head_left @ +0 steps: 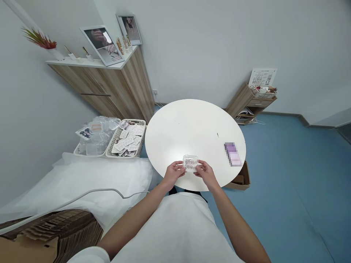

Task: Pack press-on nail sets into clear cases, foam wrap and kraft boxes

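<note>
A small clear plastic box with rows of small shiny pieces inside is held over the near edge of the round white table. My left hand grips its left side between thumb and fingers. On the opposite side my right hand pinches the box, thumb towards me. The pieces are too small to name for certain. To the right on the tabletop lies a blurred purple and pink rectangular item, apart from both hands. A small dark thin object rests farther back.
Left of the table stand a white basket of printed cards and another with clear plastic boxes. White wrapping sheets and stacked cardboard lie nearer. A cardboard box sits under the table's right edge; a wooden cabinet stands behind.
</note>
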A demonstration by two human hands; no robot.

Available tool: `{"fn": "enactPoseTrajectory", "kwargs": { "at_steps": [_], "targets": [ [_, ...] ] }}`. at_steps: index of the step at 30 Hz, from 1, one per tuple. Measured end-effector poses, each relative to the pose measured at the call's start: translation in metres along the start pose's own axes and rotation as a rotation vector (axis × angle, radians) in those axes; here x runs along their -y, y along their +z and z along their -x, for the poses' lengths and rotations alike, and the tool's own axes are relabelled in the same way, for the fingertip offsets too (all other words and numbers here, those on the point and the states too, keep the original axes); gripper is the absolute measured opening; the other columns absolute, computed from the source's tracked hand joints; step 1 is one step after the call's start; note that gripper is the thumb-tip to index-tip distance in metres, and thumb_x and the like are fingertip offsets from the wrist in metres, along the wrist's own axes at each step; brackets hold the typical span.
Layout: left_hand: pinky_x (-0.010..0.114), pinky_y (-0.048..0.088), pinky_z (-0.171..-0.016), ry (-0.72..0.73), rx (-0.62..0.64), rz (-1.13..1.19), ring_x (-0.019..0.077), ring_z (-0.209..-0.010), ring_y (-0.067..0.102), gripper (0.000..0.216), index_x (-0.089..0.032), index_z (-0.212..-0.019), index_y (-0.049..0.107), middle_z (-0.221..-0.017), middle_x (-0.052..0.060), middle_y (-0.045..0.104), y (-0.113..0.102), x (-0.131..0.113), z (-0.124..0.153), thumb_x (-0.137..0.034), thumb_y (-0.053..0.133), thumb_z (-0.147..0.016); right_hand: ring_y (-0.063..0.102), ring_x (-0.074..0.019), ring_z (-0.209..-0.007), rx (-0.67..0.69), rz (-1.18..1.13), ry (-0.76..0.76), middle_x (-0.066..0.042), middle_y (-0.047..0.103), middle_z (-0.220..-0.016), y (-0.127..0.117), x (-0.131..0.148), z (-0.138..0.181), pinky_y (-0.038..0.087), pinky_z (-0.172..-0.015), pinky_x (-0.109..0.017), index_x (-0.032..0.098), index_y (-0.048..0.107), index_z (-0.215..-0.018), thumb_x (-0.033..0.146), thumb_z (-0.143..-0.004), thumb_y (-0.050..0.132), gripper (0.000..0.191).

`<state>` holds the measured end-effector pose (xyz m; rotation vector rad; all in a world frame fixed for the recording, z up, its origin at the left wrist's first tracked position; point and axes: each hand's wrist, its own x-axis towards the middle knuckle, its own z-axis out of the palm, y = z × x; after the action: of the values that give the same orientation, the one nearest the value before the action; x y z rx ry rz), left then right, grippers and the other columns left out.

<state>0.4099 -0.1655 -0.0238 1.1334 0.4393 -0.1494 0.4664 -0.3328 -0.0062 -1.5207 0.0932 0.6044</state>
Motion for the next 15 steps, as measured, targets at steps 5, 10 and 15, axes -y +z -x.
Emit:
{"fn": "enactPoseTrajectory", "kwargs": {
  "at_steps": [5, 10, 15],
  "targets": [
    [0.03, 0.045, -0.073, 0.0, -0.028, -0.133, 0.0162, -0.08, 0.061, 0.042, -0.016, -0.101, 0.052, -0.086, 0.007, 0.064, 0.01, -0.003, -0.002, -0.036, 0.066, -0.066, 0.059, -0.0133, -0.064, -0.011, 0.0, -0.005, 0.0, 0.059, -0.074, -0.009, 0.006, -0.005, 0.05, -0.069, -0.033, 0.02, 0.053, -0.099, 0.038, -0.064, 0.064, 0.041],
    [0.028, 0.043, -0.069, 0.013, 0.011, -0.312, 0.0162, -0.073, 0.06, 0.031, -0.015, -0.079, 0.059, -0.075, 0.006, 0.064, 0.018, -0.011, -0.004, -0.046, 0.054, -0.073, 0.058, -0.0137, -0.066, 0.076, 0.016, 0.0, 0.0, 0.059, -0.072, -0.018, 0.014, -0.016, 0.048, -0.068, -0.032, 0.02, 0.052, -0.098, 0.037, -0.065, 0.063, 0.039],
    [0.026, 0.041, -0.063, 0.027, -0.032, -0.445, 0.0138, -0.061, 0.053, 0.035, -0.016, -0.07, 0.056, -0.062, 0.002, 0.059, 0.025, -0.011, -0.008, -0.05, 0.049, -0.073, 0.052, -0.0132, -0.062, 0.105, 0.151, -0.02, 0.001, 0.056, -0.066, -0.029, 0.011, -0.029, 0.044, -0.059, -0.028, 0.019, 0.051, -0.101, 0.039, -0.067, 0.061, 0.041]
  ]
}}
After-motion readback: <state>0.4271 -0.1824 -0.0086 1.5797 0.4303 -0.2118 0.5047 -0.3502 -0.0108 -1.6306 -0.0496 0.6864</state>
